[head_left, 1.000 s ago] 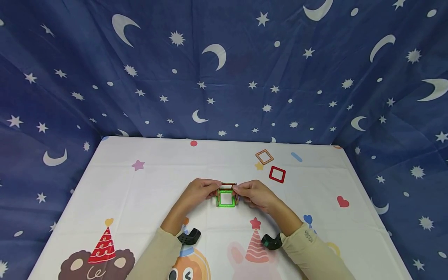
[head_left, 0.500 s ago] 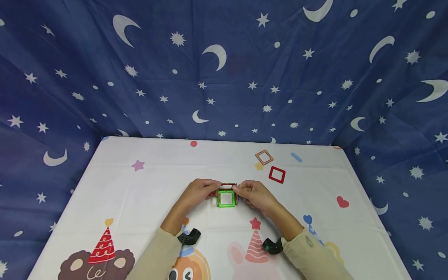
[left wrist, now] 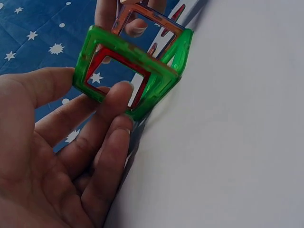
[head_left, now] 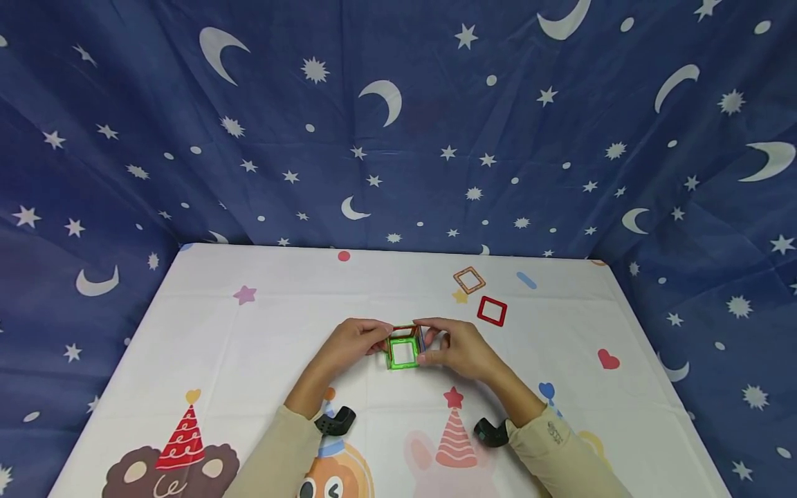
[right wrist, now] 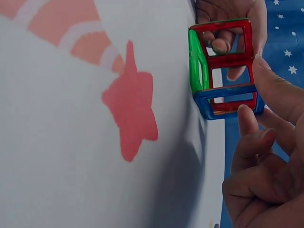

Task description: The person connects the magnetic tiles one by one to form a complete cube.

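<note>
A hollow box of square magnetic tiles point(head_left: 403, 366) sits between both hands at the middle of the table. Its green tile point(left wrist: 137, 54) faces the left wrist camera, with red and orange tiles behind it. A blue tile point(right wrist: 205, 105) forms the side towards the right hand. The left hand point(head_left: 356, 339) pinches the box's left side between thumb and fingers. The right hand point(head_left: 459, 348) holds the right side, its thumb at one edge and fingertips at the blue tile. Fingers hide part of the frames.
A loose red square tile point(head_left: 495, 301) and a loose orange square tile point(head_left: 462, 272) lie flat beyond the right hand. The table point(head_left: 299, 277) has a printed white cloth. A blue star-patterned curtain point(head_left: 423, 173) rises along its back and sides.
The right hand has shifted its hold: thumb and index finger, earlier together at the box's upper right corner, are now spread along its right side. The left hand stays in place.
</note>
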`<state>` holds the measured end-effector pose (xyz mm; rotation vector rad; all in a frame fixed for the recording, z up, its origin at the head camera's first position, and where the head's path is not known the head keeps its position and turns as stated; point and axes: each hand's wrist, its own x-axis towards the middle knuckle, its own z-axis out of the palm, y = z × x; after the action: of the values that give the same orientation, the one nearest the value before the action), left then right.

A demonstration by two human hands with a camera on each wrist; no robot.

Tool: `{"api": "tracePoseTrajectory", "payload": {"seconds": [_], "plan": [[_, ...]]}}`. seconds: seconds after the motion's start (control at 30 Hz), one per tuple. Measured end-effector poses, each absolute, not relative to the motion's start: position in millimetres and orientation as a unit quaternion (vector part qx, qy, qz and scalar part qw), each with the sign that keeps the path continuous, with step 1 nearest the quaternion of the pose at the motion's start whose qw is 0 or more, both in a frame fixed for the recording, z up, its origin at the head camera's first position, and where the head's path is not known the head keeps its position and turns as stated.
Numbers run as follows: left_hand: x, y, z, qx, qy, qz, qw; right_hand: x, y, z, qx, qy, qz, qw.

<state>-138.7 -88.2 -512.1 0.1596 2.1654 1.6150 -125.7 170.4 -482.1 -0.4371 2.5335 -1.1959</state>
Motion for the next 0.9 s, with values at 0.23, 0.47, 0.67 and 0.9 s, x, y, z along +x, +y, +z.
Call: {"api": "tracePoseTrajectory", "payload": {"seconds": [0.23, 0.47, 0.67, 0.9], "plan": [[-139, -90, -515, 0.066, 0.777, 0.581, 0.234, -130, 173, -487, -0.140, 0.896, -0.410, 0.092], [-139, -90, -514, 0.096, 0.777, 0.575, 0.238, -134, 171, -491, -0.104, 0.903, -0.415, 0.033], [-139, -93, -511, 0.145, 0.788, 0.551, 0.233, -141, 163, -489, -0.121, 0.906, -0.406, 0.023], [-139, -95, -511, 0.175, 0.793, 0.535, 0.231, -150, 157, -486, -0.109, 0.904, -0.411, 0.034]]}}
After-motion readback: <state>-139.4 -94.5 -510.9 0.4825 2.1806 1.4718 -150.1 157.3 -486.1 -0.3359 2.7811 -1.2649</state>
